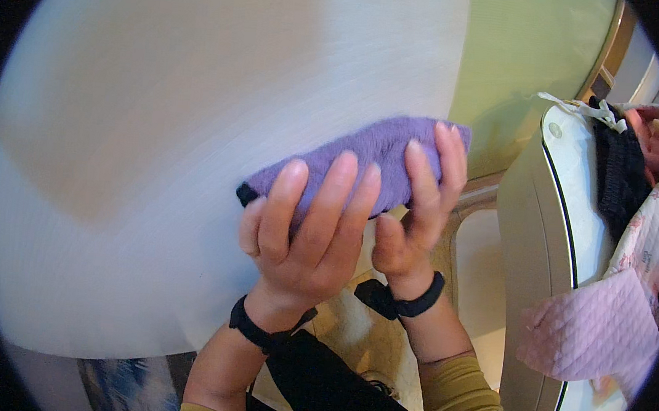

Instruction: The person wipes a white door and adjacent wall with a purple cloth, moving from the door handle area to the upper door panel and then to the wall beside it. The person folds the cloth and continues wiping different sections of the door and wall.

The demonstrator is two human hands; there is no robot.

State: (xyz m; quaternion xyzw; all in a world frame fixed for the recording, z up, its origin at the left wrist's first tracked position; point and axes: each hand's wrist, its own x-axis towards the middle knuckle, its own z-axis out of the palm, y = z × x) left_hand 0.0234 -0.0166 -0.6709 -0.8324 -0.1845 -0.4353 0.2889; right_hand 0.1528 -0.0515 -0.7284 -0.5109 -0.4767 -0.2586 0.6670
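Note:
A folded purple fabric piece (339,143) with a dark trim at its left end is held in front of me, tilted up to the right. My left hand (311,227) has its fingers across the front of the cloth's left half. At its right end, my right hand (422,195) holds it with the fingers over the front and the thumb below. What lies behind the cloth is hidden. Each wrist wears a black band. A broad white surface (147,273) spreads behind the cloth; whether they touch cannot be told.
To the right is a pale-topped cabinet or appliance (557,221). Clothes lie on it, among them a dark knit garment (613,168), a white printed cloth (645,233) and a pink quilted cloth (593,327). A green panel (523,64) borders the white surface. Tiled floor (344,327) shows below.

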